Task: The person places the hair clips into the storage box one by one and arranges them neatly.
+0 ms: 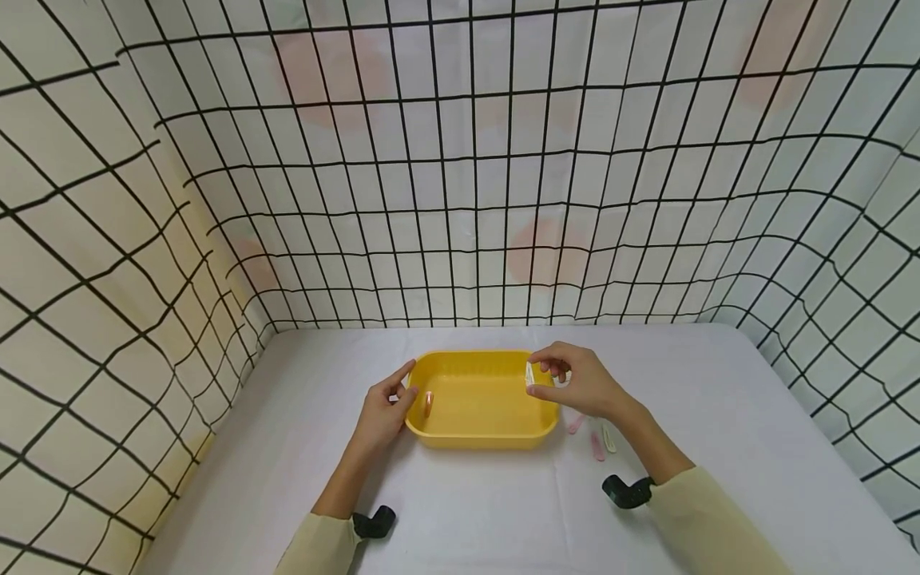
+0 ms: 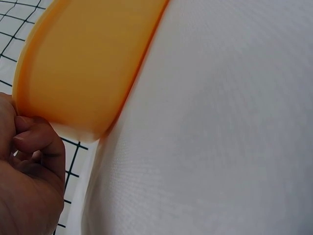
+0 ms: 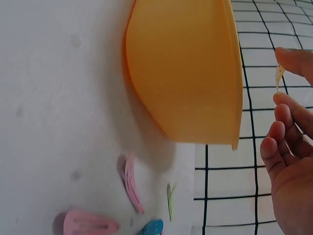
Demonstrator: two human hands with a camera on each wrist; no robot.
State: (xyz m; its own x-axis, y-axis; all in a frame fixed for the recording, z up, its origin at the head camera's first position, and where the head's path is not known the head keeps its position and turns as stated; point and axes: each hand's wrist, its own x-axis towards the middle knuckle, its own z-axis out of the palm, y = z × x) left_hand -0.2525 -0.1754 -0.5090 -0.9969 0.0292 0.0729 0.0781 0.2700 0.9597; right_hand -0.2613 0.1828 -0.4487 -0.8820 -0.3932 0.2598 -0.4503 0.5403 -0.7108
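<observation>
One blue piece (image 3: 152, 227) cropped; left grip (image 1: 381, 414) holds yellow tray (image 1: 477, 442), right grip (image 1: 584, 385) white clip (image 1: 529, 374).

Person's forearms and hands, head view. The left sleeve (image 1: 316, 545) and right sleeve (image 1: 711, 519) match: plain, pale yellowish beige cloth, each ending partway down the forearm, short of the wrist. At the left cuff sits a black fitting (image 1: 374, 523), compact and bent like an elbow, with a rounded, blunt end projecting to the right. Its counterpart, a second black fitting (image 1: 627, 491) at the right cuff, has the same dark, smooth-looking form and projects to the left. Markings on either are too small to read. The left hand (image 1: 381, 411) and right hand (image 1: 585, 379) are bare.
</observation>
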